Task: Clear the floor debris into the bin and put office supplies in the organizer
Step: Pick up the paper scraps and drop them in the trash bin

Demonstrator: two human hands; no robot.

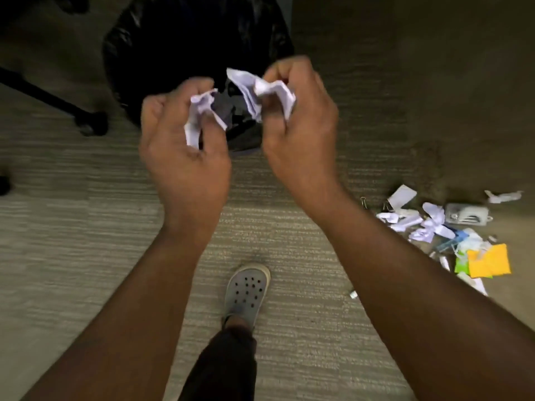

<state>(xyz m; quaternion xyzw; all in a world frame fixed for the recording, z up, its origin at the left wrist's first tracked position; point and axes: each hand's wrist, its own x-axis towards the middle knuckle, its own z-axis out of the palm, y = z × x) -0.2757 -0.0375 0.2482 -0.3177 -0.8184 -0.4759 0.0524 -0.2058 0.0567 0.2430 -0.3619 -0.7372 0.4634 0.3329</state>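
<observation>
My left hand [185,146] grips a small crumpled white paper scrap [199,111]. My right hand [298,123] grips a larger crumpled white paper [266,91]. Both hands hover over the near edge of a bin lined with a black bag [173,39], whose inside is dark. On the carpet at the right lies a heap of debris: white paper scraps [431,224], orange sticky notes [489,260], a green note [460,266] and a clear box of clips [466,214].
My foot in a grey perforated clog [247,290] stands on the striped carpet below the hands. A black chair leg with a castor [89,123] reaches in from the left. A binder clip [364,202] lies beside the heap.
</observation>
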